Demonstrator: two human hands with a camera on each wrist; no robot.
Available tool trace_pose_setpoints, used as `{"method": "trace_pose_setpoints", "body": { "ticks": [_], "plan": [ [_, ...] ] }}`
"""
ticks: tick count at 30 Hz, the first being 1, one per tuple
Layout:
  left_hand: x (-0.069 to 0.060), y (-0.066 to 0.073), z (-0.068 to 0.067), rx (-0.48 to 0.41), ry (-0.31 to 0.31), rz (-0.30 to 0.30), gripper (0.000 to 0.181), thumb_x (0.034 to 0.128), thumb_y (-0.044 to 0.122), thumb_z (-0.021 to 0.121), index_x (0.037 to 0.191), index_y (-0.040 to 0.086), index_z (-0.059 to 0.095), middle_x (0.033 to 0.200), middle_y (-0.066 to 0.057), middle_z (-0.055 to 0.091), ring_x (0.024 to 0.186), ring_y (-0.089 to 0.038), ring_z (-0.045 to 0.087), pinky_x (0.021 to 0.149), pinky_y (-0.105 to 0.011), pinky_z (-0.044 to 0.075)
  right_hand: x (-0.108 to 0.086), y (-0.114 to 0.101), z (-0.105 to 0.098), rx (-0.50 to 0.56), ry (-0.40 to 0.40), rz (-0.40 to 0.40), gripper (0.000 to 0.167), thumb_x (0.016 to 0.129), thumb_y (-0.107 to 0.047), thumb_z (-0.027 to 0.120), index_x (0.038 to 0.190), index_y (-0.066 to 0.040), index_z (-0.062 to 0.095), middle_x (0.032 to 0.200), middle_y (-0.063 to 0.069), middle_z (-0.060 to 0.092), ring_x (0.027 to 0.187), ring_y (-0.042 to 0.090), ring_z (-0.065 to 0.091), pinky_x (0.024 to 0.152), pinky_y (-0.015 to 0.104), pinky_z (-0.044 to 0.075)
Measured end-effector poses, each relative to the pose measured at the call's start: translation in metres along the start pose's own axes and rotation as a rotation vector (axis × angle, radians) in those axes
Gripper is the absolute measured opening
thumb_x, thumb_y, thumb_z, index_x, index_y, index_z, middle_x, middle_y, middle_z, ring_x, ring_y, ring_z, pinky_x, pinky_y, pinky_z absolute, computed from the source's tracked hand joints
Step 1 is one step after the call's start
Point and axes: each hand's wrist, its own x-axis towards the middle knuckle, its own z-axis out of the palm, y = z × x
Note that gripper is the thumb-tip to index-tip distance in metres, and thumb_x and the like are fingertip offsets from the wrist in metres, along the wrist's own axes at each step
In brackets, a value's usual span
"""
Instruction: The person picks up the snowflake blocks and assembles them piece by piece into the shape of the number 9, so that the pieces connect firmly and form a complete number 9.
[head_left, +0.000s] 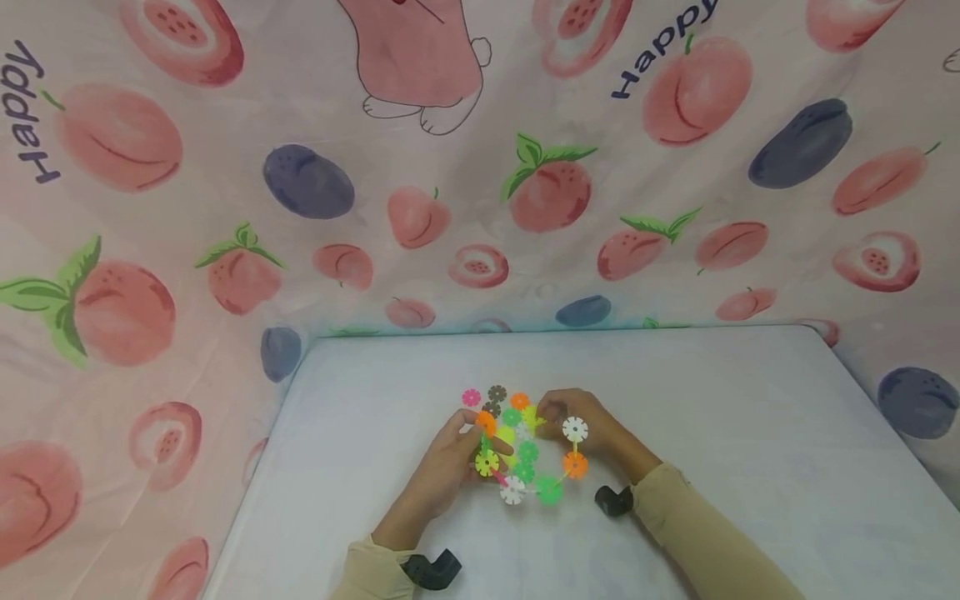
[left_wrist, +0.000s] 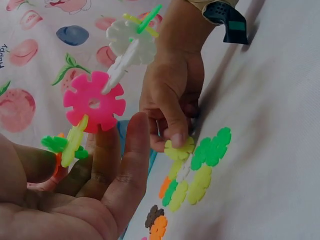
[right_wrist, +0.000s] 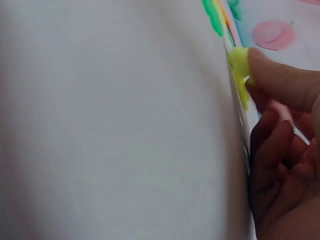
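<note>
My left hand [head_left: 444, 467] holds one end of a chain of notched plastic snowflake discs, pinched near an orange disc [head_left: 487, 423]. The chain curves through a pink disc [left_wrist: 95, 101], a white disc [head_left: 512, 490], a green disc [head_left: 549, 490] and another orange disc [head_left: 575, 465] up to a white end disc [head_left: 575, 429]. In the left wrist view it hangs above the table. Beyond it, my right hand [head_left: 588, 421] pinches a yellow snowflake disc [left_wrist: 179, 149] low over the tabletop, thumb on its face. That yellow disc [right_wrist: 240, 62] also shows in the right wrist view.
Loose snowflake discs lie flat between the hands, including green ones [left_wrist: 211, 147], a pink one [head_left: 471, 397] and a brown one [head_left: 497, 393]. A white cloth covers the table [head_left: 712, 400]. A fruit-printed curtain [head_left: 480, 225] hangs behind it. Each wrist carries a black strap piece [head_left: 432, 570].
</note>
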Motion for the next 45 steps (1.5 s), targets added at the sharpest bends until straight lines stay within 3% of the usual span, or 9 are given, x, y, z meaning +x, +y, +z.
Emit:
{"method": "trace_pose_setpoints", "body": {
  "ticks": [5,10,19,29,36,45],
  "plan": [
    [0.0,-0.003,-0.001,0.04,-0.016,-0.01,0.022,0.1106,0.032,0.04,0.117,0.011,0.045,0.107,-0.01,0.077,0.087,-0.022,0.072,0.077,-0.028,0.058,-0.002,0.005,-0.005,0.115,-0.01,0.113,0.013,0.085,-0.026,0.082,0.094,-0.022,0.073,0.086,0.0,0.067,0.083,0.021,0.06,0.075,0.035,0.051],
    [0.002,-0.005,-0.001,0.048,-0.022,-0.02,0.023,0.1105,0.032,0.041,0.116,0.01,0.047,0.104,-0.01,0.076,0.084,-0.022,0.072,0.076,-0.028,0.057,-0.005,0.0,-0.011,0.145,-0.013,0.097,0.015,0.085,-0.026,0.083,0.094,-0.02,0.073,0.083,0.001,0.068,0.081,0.021,0.061,0.073,0.035,0.052],
    [0.003,-0.008,-0.003,0.097,-0.036,-0.032,0.023,0.11,0.032,0.042,0.116,0.01,0.048,0.097,-0.01,0.078,0.078,-0.017,0.066,0.072,-0.026,0.052,-0.012,-0.014,-0.014,0.224,-0.02,0.095,0.018,0.083,-0.025,0.084,0.092,-0.014,0.073,0.073,0.004,0.064,0.065,0.019,0.054,0.057,0.032,0.048],
    [0.005,-0.011,-0.004,0.114,-0.07,-0.006,0.025,0.1096,0.034,0.043,0.114,0.01,0.049,0.094,-0.01,0.078,0.072,-0.015,0.066,0.069,-0.027,0.048,-0.016,-0.034,-0.02,0.265,-0.048,-0.014,0.016,0.083,-0.022,0.085,0.087,-0.012,0.073,0.077,0.005,0.072,0.074,0.02,0.062,0.07,0.031,0.051],
    [0.003,-0.008,-0.003,0.15,-0.089,0.021,0.028,0.1092,0.036,0.044,0.107,0.009,0.051,0.094,-0.01,0.078,0.073,-0.015,0.062,0.067,-0.028,0.044,-0.021,-0.053,-0.019,0.213,-0.073,-0.091,0.016,0.082,-0.023,0.086,0.083,-0.015,0.072,0.076,-0.001,0.072,0.073,0.018,0.064,0.068,0.03,0.05],
    [0.0,-0.004,0.001,0.192,-0.098,0.017,0.03,0.1087,0.038,0.045,0.106,0.009,0.052,0.094,-0.008,0.078,0.072,-0.015,0.057,0.065,-0.027,0.041,-0.025,-0.063,-0.015,0.167,-0.051,-0.101,0.017,0.081,-0.026,0.087,0.077,-0.019,0.071,0.079,-0.004,0.072,0.078,0.02,0.062,0.069,0.032,0.049]
  ]
}}
